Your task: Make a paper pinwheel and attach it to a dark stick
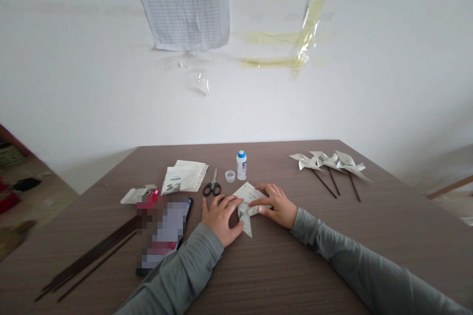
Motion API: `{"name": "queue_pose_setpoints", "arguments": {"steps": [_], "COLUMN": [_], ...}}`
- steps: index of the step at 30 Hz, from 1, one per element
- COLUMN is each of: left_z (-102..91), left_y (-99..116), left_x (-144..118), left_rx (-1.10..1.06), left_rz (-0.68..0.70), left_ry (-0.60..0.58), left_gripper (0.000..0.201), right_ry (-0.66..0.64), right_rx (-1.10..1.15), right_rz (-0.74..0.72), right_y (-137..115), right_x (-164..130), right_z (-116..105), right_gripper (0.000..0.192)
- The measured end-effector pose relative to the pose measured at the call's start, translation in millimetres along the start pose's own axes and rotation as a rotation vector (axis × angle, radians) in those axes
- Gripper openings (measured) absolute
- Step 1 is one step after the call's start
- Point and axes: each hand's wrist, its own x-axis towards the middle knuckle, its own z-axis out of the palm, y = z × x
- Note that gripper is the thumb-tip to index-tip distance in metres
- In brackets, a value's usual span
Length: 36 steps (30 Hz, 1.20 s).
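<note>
A small printed paper piece (246, 196), partly folded with pointed flaps, lies on the brown wooden table (303, 266). My left hand (220, 218) lies flat with its fingertips pressing on the paper's left side. From the right, my right hand (275, 204) presses on the paper with its fingers spread over it. Both arms wear grey sleeves.
Behind the paper stand a white glue bottle with a blue top (241, 165) and its loose cap (229, 176), with black-handled scissors (212, 186) and a paper stack (185, 176) to the left. Dark thin sticks (92, 258) lie front left. Finished paper pinwheels on sticks (332, 165) lie back right.
</note>
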Motion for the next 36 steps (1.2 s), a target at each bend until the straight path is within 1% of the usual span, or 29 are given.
{"name": "queue_pose_setpoints", "arguments": {"steps": [4,7,11,13,16,20,25,28,31,34,36], "left_z": [2.7,5.4,7.5,6.8,4.6,2.7,1.8,1.1,1.0,2.0,2.9], "left_y": [-4,-8,-20,-26,-32,-34,-34,-33,-33,-34,-35], "left_x": [-3,-3,3,7,11,10,9,10,10,11,11], "left_rx": [-0.027,-0.050,-0.076,-0.083,-0.079,-0.060,-0.050,-0.033,-0.012,-0.010,-0.011], "left_rz": [-0.002,0.005,0.007,-0.003,-0.026,-0.019,-0.007,-0.024,-0.037,-0.042,-0.039], "left_ry": [0.023,0.047,0.082,0.071,0.082,0.110,0.081,0.062,0.035,0.037,0.054], "left_gripper": [0.074,0.076,0.077,0.075,0.072,0.069,0.065,0.063,0.063,0.064,0.063], "right_ry": [0.019,-0.022,-0.058,-0.071,-0.046,-0.033,-0.017,-0.040,-0.076,-0.096,-0.080], "right_rx": [0.139,0.208,0.164,0.107,0.014,-0.048,-0.039,-0.025,-0.045,-0.078,-0.098], "right_rz": [-0.019,-0.029,0.048,0.036,-0.009,-0.037,-0.004,-0.028,-0.064,-0.082,-0.101], "right_y": [4,5,-1,-6,-14,-24,-35,-34,-28,-25,-26], "right_x": [1,2,2,1,-2,-5,-8,-9,-10,-10,-11], "right_z": [-9,-13,-11,-12,-19,-28,-37,-37,-32,-29,-32], "right_gripper": [0.066,0.074,0.066,0.060,0.056,0.048,0.036,0.040,0.044,0.041,0.036]}}
